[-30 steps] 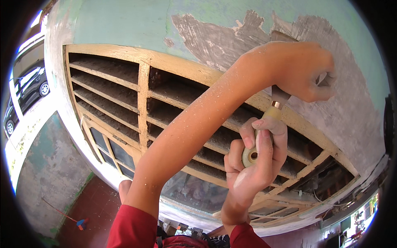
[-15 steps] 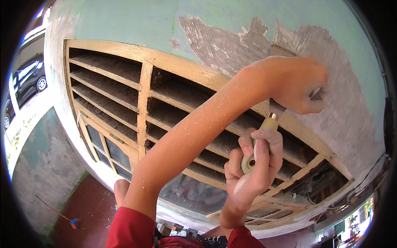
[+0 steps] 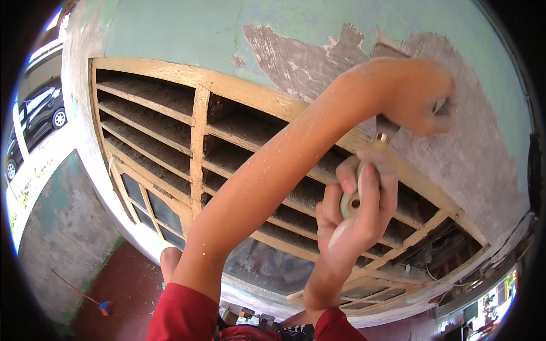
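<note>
In my right hand (image 3: 364, 219) is a scraper with a pale yellow-green handle (image 3: 346, 206), its butt end and hole facing me. Its metal blade (image 3: 389, 126) points up the wall and passes behind my left wrist. My left hand (image 3: 418, 99) is closed, its fingers curled inward against or close to the wall beside the blade. Motion blurs it, and whatever its fingers hold is hidden. Around the blade the green-painted wall (image 3: 170, 28) has a bare grey scraped patch (image 3: 307, 59). White flecks dot my left forearm.
Below the patch, a cream wooden frame (image 3: 199, 122) holds dusty louvre slats (image 3: 142, 94), with glass panes (image 3: 267, 264) lower down. A broom with a blue and red head (image 3: 104, 307) lies on the red floor (image 3: 128, 284). A dark car (image 3: 40, 122) stands outside at left.
Both hands have moved up the wall, and the scraper has slid up and slightly right with my right hand. My grip on its handle looks unchanged.
</note>
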`<act>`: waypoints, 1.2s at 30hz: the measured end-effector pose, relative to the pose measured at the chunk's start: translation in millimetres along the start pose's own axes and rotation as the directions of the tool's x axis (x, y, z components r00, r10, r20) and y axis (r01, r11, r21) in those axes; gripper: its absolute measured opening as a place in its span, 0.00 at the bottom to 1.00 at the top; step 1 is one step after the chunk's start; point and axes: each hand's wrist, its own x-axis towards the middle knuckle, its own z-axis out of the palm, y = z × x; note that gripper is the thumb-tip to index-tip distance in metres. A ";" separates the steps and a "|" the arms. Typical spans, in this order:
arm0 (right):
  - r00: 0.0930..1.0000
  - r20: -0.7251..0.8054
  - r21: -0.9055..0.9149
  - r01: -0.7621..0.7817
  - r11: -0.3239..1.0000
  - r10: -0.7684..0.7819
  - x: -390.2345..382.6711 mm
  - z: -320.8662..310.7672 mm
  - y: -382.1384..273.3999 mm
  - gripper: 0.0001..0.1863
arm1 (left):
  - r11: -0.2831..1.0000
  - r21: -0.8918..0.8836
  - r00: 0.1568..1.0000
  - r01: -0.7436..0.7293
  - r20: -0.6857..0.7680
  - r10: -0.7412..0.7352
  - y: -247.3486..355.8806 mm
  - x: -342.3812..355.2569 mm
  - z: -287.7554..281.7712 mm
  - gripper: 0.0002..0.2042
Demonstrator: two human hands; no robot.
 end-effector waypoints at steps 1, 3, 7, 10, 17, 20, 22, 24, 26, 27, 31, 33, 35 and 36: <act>1.000 0.013 -0.005 0.003 1.000 -0.003 -0.4 -1.7 1.0 0.11 | 1.000 0.003 1.000 0.028 0.003 -0.028 3.3 4.4 -4.0 0.12; 0.999 0.046 -0.018 0.010 1.000 -0.009 -1.8 -4.7 2.9 0.11 | 0.976 -0.091 0.971 0.199 0.152 -0.184 18.5 -2.0 -10.7 0.12; 1.000 -0.009 -0.074 0.010 0.997 -0.011 -11.6 -10.8 5.8 0.12 | 0.981 0.058 0.980 -0.186 -0.059 0.189 -1.6 -6.4 12.9 0.12; 1.000 0.000 -0.018 0.006 1.000 -0.006 -1.5 -10.4 5.9 0.12 | 0.988 0.029 0.978 0.150 0.142 -0.153 14.1 0.7 -7.1 0.12; 1.000 0.020 -0.068 0.024 0.997 -0.023 -11.9 -14.3 8.9 0.12 | 0.986 0.054 0.987 -0.155 -0.032 0.157 -8.9 -6.7 20.9 0.12; 1.000 0.024 -0.009 0.010 1.000 -0.010 -2.9 -7.1 11.2 0.12 | 0.994 0.059 0.995 -0.095 -0.011 0.096 -3.5 -2.6 6.2 0.12; 0.999 0.046 -0.016 0.011 1.000 -0.011 -1.4 -4.9 11.8 0.12 | 1.000 -0.009 1.000 -0.023 -0.008 0.023 -2.7 -2.4 4.9 0.12; 0.999 0.040 -0.050 0.018 0.999 -0.016 -10.3 -10.5 16.9 0.12 | 0.998 0.035 0.999 -0.051 0.012 0.050 -2.3 -10.2 10.5 0.13; 0.998 0.069 -0.042 0.009 0.999 -0.006 -13.2 -17.4 15.8 0.12 | 0.996 0.038 0.996 -0.085 0.016 0.084 -4.5 -11.7 17.1 0.13; 0.998 0.066 -0.030 0.006 1.000 -0.004 -11.1 -16.8 13.3 0.12 | 0.994 0.035 0.995 -0.099 0.012 0.099 -6.8 -10.1 15.9 0.13; 0.999 0.034 -0.035 -0.004 0.999 0.005 -2.4 -8.8 10.2 0.13 | 0.976 0.088 0.970 -0.201 -0.124 0.211 -13.8 -0.2 10.2 0.14; 0.999 0.029 -0.045 -0.013 0.999 0.014 -6.0 -7.1 12.9 0.13 | 0.994 0.022 0.992 -0.110 -0.062 0.111 -8.4 -6.9 10.1 0.14; 0.999 0.039 -0.038 -0.024 0.999 0.025 -16.6 -10.2 15.0 0.13 | 0.997 0.001 0.997 -0.080 -0.022 0.080 -5.0 -11.9 13.1 0.14; 0.996 0.089 -0.048 0.006 0.999 -0.001 -17.4 -16.6 15.8 0.13 | 0.995 0.011 0.995 -0.100 -0.017 0.100 -6.2 -14.1 16.2 0.14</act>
